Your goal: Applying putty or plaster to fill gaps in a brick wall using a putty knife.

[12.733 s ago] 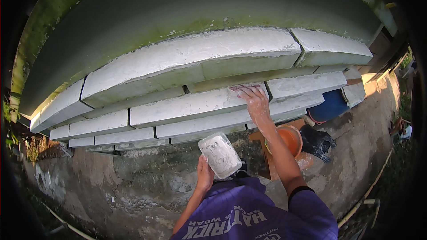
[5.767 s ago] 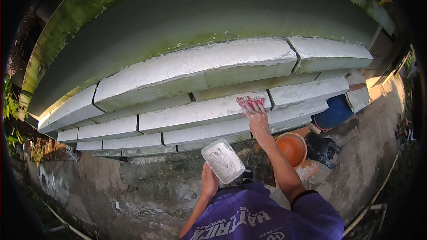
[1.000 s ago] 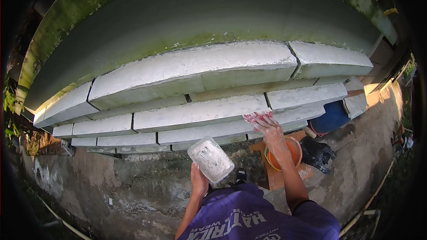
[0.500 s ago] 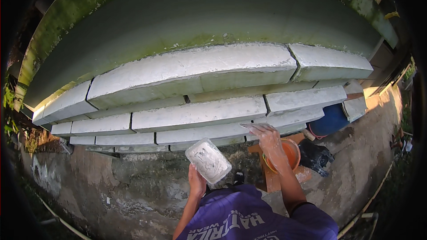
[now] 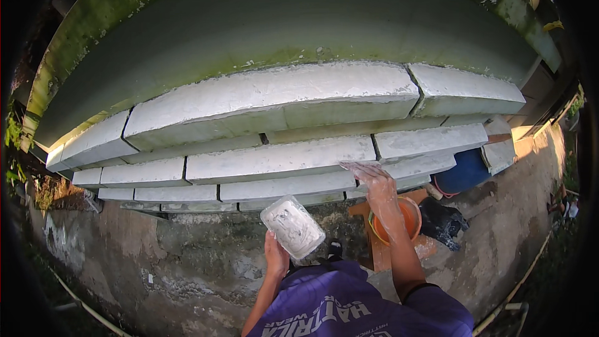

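Note:
My left hand (image 5: 274, 248) grips a clear plastic tray (image 5: 292, 224) smeared with white paste, held below the lower ledges. My right hand (image 5: 382, 188), coated in white, holds a flat applicator (image 5: 354, 168) covered with whitish paste; what it is made of I cannot make out. It is at the front edge of the middle white block ledge (image 5: 281, 157). Above and below lie further stepped ledges (image 5: 268, 87), white on their upper faces, greenish on the visible fronts, with dark gaps between blocks.
An orange bucket (image 5: 409, 217) stands on a brown board below my right arm. Beside it are a dark crumpled sheet (image 5: 443, 224) and a blue tub (image 5: 465, 175). A mossy grey wall (image 5: 268, 12) rises behind the ledges. Pale pipes (image 5: 90, 306) run along the stained concrete ground.
My right hand has moved down off the middle ledge's top to its front edge. The applicator's red-streaked face, visible earlier, now looks mostly whitish. The tray has shifted slightly left.

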The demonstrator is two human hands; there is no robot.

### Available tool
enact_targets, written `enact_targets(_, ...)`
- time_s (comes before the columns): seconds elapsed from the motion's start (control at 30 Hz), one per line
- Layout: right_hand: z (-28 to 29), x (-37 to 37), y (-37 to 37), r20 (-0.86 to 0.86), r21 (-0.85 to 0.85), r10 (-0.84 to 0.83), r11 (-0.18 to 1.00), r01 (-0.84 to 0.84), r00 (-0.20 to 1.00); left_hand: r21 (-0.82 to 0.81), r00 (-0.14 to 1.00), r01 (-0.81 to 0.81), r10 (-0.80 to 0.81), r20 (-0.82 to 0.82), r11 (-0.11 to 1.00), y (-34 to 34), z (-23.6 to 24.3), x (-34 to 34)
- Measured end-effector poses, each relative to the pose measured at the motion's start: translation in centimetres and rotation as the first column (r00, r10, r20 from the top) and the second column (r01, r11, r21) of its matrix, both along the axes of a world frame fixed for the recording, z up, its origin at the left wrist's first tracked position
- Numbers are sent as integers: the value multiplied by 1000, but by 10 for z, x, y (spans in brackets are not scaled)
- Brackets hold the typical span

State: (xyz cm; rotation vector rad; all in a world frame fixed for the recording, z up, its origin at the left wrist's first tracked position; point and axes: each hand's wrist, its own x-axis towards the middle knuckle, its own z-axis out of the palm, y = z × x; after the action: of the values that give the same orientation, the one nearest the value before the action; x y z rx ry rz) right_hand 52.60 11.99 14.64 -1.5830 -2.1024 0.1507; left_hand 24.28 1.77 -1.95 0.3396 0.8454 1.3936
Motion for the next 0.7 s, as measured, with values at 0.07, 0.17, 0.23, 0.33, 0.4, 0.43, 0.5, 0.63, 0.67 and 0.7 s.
enact_targets(0.07,6,-10,18,98,222,-43,975,21,994,0,1000,13,-13,6,1000,-4,0,1)
enact_targets(0.17,-37,-18,50,182,133,-31,991,7,983,9,994,36,-35,-107,999,1,8,6)
enact_targets(0.23,-61,-19,43,176,194,-33,981,-2,984,15,992,36,-34,-119,999,-1,10,5)
enact_targets(0.33,-69,-20,12,165,206,8,978,-42,986,7,1000,5,-5,-2,1000,-4,2,-5)
enact_targets(0.4,-42,-17,-8,163,143,35,988,-58,986,-7,1000,-16,16,-2,1000,-9,1,-7)
enact_targets(0.43,-19,-18,-13,34,44,84,995,-86,996,-15,1000,-31,31,-2,999,-7,1,-8)
enact_targets(0.5,-4,-11,-12,-97,-56,109,992,-114,989,-6,1000,-28,28,7,1000,-6,-2,-8)
enact_targets(0.63,-18,18,39,45,235,-39,972,28,998,2,1000,3,-3,-19,1000,-3,-1,-7)
enact_targets(0.67,-30,23,48,55,223,-56,974,42,997,1,1000,10,-10,-18,1000,-1,3,-5)
enact_targets(0.7,-40,24,47,56,220,-64,974,50,996,-12,998,14,-15,-58,1000,-2,8,-3)
